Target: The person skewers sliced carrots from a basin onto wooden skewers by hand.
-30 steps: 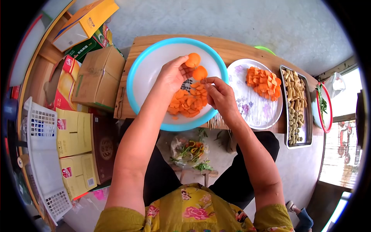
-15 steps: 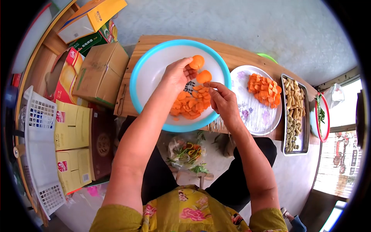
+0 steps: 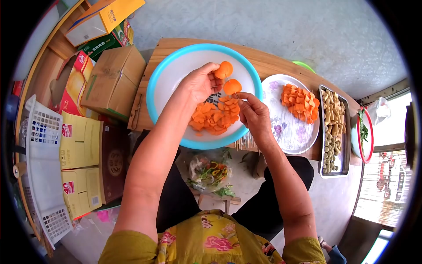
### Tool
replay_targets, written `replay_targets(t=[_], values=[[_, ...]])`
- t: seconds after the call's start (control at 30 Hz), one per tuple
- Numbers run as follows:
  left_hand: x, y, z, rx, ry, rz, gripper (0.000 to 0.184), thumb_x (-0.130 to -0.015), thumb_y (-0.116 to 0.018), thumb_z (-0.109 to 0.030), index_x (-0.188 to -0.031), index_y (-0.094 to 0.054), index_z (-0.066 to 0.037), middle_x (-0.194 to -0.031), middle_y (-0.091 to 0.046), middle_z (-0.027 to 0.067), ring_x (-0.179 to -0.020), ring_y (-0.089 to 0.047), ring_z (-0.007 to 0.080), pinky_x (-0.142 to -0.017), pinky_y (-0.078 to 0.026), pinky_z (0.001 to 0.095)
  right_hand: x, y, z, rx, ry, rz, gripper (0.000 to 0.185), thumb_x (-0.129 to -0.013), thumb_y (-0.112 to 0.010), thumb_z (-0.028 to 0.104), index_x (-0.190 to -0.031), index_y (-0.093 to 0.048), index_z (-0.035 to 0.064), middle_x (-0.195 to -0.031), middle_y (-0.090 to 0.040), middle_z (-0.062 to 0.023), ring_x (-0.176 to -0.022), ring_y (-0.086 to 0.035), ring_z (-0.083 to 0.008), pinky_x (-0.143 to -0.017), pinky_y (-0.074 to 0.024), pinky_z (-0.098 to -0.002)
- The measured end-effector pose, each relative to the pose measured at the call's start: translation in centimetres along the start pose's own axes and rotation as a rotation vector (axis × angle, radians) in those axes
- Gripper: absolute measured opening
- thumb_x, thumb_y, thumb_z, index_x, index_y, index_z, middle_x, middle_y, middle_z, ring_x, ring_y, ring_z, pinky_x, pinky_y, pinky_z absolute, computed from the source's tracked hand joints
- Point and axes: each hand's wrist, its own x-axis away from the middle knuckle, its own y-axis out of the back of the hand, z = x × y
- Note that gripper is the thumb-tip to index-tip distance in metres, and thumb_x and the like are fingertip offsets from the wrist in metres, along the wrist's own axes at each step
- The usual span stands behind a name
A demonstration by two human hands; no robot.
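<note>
My left hand (image 3: 200, 83) pinches a round carrot slice (image 3: 224, 69) by its edge, above the blue-rimmed basin (image 3: 162, 83). Between the fingers of my right hand (image 3: 256, 115) is a thin skewer (image 3: 238, 94). A second carrot slice (image 3: 232, 86) is threaded on it, just below the first. The skewer's upper end reaches up to the slice at my left hand; whether it pierces that slice I cannot tell. Loose carrot slices (image 3: 213, 119) are heaped in the basin beneath both hands.
A floral white plate (image 3: 281, 138) holds skewered carrot slices (image 3: 301, 103). Beside it stands a metal tray (image 3: 347, 145) of other skewered food. Bare skewers (image 3: 246, 141) lie at the edge of the wooden table (image 3: 259, 64). Cardboard boxes (image 3: 115, 81) are stacked at left; a bag of scraps (image 3: 209, 171) sits below.
Both hands keep nearly the same pose over the basin. The skewer shows more clearly between the two slices, and the view has shifted slightly.
</note>
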Motion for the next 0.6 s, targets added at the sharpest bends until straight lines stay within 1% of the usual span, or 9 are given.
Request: replay_targets(t=[0.07,0.1,0.2,0.27,0.3,0.37,0.47,0.53,0.6], values=[[-0.2,0.3,0.1,-0.021,-0.008,0.006,0.015,-0.082,-0.062,-0.022,-0.089,-0.058,-0.009,-0.08,-0.063,0.0056,-0.072,-0.059,0.0166,-0.067,-0.047,0.0334,0.0,0.0,0.0,0.006,0.005,0.003,0.02,-0.095,-0.051,0.009,-0.108,-0.062,-0.0008,-0.06,-0.048,0.0029,-0.051,-0.039,-0.0043,-0.048,-0.0349,-0.0205],[-0.3,0.4,0.2,-0.019,-0.009,0.006,0.015,-0.082,-0.062,-0.022,-0.089,-0.058,-0.009,-0.08,-0.063,0.0056,-0.072,-0.059,0.0166,-0.067,-0.047,0.0334,0.0,-0.1,0.0,-0.047,-0.024,0.002,0.019,-0.095,-0.051,0.009,-0.108,-0.062,-0.0004,-0.059,-0.047,0.0033,-0.051,-0.038,-0.0042,-0.047,-0.0339,-0.0203],[-0.2,0.4,0.4,-0.023,-0.011,-0.004,0.017,-0.082,-0.062,-0.022,-0.092,-0.057,-0.009,-0.085,-0.064,0.0072,-0.075,-0.06,0.0184,-0.07,-0.048,0.0339,0.0,-0.1,-0.1,-0.106,-0.061,0.01,0.019,-0.095,-0.051,0.009,-0.107,-0.062,0.0003,-0.058,-0.045,0.0044,-0.05,-0.036,-0.0039,-0.047,-0.0318,-0.02],[0.2,0.0,0.3,0.008,-0.01,0.014,0.022,-0.083,-0.06,-0.021,-0.098,-0.056,-0.006,-0.093,-0.064,0.0103,-0.082,-0.062,0.0228,-0.075,-0.049,0.0368,0.0,-0.1,-0.1,-0.11,-0.068,0.017,0.019,-0.095,-0.051,0.009,-0.107,-0.062,0.0007,-0.058,-0.044,0.005,-0.05,-0.035,-0.0037,-0.046,-0.0309,-0.0197],[0.4,-0.1,0.1,0.011,-0.012,0.013,0.022,-0.083,-0.06,-0.021,-0.098,-0.056,-0.006,-0.093,-0.064,0.0103,-0.082,-0.062,0.0228,-0.075,-0.049,0.0368,0.0,-0.2,-0.1,-0.125,-0.077,0.026,0.019,-0.095,-0.051,0.01,-0.107,-0.062,0.0009,-0.058,-0.043,0.0054,-0.05,-0.035,-0.0034,-0.046,-0.0305,-0.0194],[0.6,-0.1,0.0,0.026,-0.001,0.076,0.026,-0.087,-0.057,-0.02,-0.106,-0.054,-0.003,-0.1,-0.061,0.0121,-0.094,-0.062,0.0276,-0.085,-0.051,0.0427,0.0,-0.2,-0.2,-0.138,-0.087,0.037,0.019,-0.095,-0.051,0.01,-0.107,-0.062,0.0011,-0.058,-0.042,0.0059,-0.05,-0.035,-0.0031,-0.046,-0.0301,-0.0191],[0.5,0.0,0.0,0.036,0.006,0.086,0.025,-0.087,-0.056,-0.019,-0.105,-0.054,-0.002,-0.1,-0.061,0.0126,-0.093,-0.062,0.0279,-0.084,-0.051,0.0426,-0.1,-0.4,-0.9,-0.142,-0.056,0.037,0.019,-0.095,-0.051,0.011,-0.107,-0.062,0.0017,-0.058,-0.041,0.0063,-0.05,-0.034,-0.0026,-0.046,-0.0291,-0.0187],[0.5,0.0,0.1,0.068,0.01,0.074,0.024,-0.087,-0.055,-0.018,-0.104,-0.054,-0.002,-0.099,-0.061,0.0124,-0.092,-0.062,0.0275,-0.084,-0.052,0.0419,-0.2,-0.6,-1.3,-0.005,0.061,-0.026,0.02,-0.095,-0.05,0.012,-0.108,-0.061,0.0021,-0.058,-0.04,0.0065,-0.05,-0.034,-0.0022,-0.046,-0.0285,-0.0186],[0.4,-0.2,0.6,0.097,0.016,0.063,0.022,-0.087,-0.055,-0.017,-0.103,-0.055,-0.001,-0.098,-0.061,0.0122,-0.091,-0.063,0.0271,-0.084,-0.052,0.0412,0.0,-0.6,-0.6,-0.033,0.037,-0.005,0.02,-0.096,-0.05,0.013,-0.108,-0.061,0.0019,-0.059,-0.04,0.0064,-0.05,-0.034,-0.0024,-0.046,-0.0287,-0.0186]])
